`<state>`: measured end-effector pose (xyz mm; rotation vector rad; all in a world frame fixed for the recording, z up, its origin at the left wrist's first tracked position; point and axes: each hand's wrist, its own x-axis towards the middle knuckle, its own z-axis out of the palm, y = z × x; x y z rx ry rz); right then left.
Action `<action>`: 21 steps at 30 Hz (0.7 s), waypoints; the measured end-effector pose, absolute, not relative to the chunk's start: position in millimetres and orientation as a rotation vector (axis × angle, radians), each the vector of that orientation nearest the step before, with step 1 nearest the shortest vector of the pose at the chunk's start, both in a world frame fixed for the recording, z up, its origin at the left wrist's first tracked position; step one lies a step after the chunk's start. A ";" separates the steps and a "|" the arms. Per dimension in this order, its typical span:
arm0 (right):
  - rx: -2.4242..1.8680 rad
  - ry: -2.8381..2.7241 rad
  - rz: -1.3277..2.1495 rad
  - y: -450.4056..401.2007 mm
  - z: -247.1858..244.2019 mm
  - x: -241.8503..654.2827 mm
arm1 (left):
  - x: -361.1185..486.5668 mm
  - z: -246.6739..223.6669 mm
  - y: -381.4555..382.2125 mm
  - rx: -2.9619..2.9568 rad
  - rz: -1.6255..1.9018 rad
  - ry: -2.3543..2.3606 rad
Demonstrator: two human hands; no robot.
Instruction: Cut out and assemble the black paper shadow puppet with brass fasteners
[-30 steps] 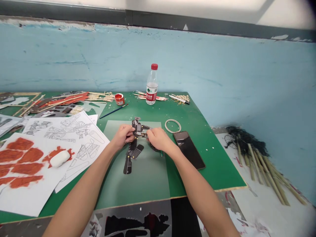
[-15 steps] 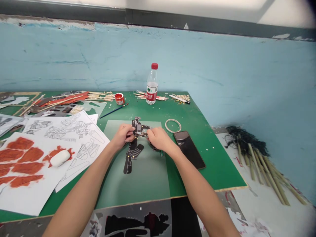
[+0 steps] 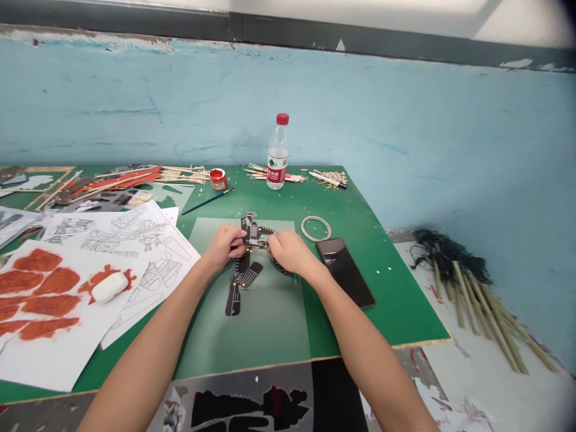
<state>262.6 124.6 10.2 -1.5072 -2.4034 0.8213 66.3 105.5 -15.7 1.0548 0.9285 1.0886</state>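
Note:
A black jointed shadow puppet (image 3: 242,267) with white line patterns and small yellow dots at its joints lies on a translucent sheet (image 3: 243,336). My left hand (image 3: 227,247) is closed in a pinch at the left edge of the puppet's body. From the other side, my right hand (image 3: 290,252) has its fingers closed on the puppet near its arm. Between the two hands a narrow shiny strip (image 3: 258,243) crosses the puppet; I cannot make out what it is. My fingers hide parts of the puppet's middle and right side.
Right of my hands are a tape roll (image 3: 315,228) and a phone (image 3: 345,272). Behind stand a water bottle (image 3: 277,159) and a red paint jar (image 3: 218,179), with a paintbrush (image 3: 207,201) before it. Printed drawings (image 3: 148,264) and a white mouse (image 3: 109,287) lie left.

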 end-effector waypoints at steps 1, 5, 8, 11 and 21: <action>-1.507 -2.401 0.825 124.5 10.2 262.7 | 66.3 -15.4 105.6 1.054 1.088 0.928; -1.512 -2.396 0.829 124.1 11.4 263.0 | 66.5 -15.1 105.9 1.049 1.085 0.926; -1.516 -2.406 0.821 123.8 12.6 262.8 | 66.3 -15.5 105.9 1.048 1.086 0.925; -1.504 -2.397 0.846 123.7 12.6 262.8 | 66.1 -15.9 106.0 1.046 1.087 0.925; -1.494 -2.322 0.880 123.7 9.2 262.6 | 66.5 -15.6 105.7 1.038 1.079 0.917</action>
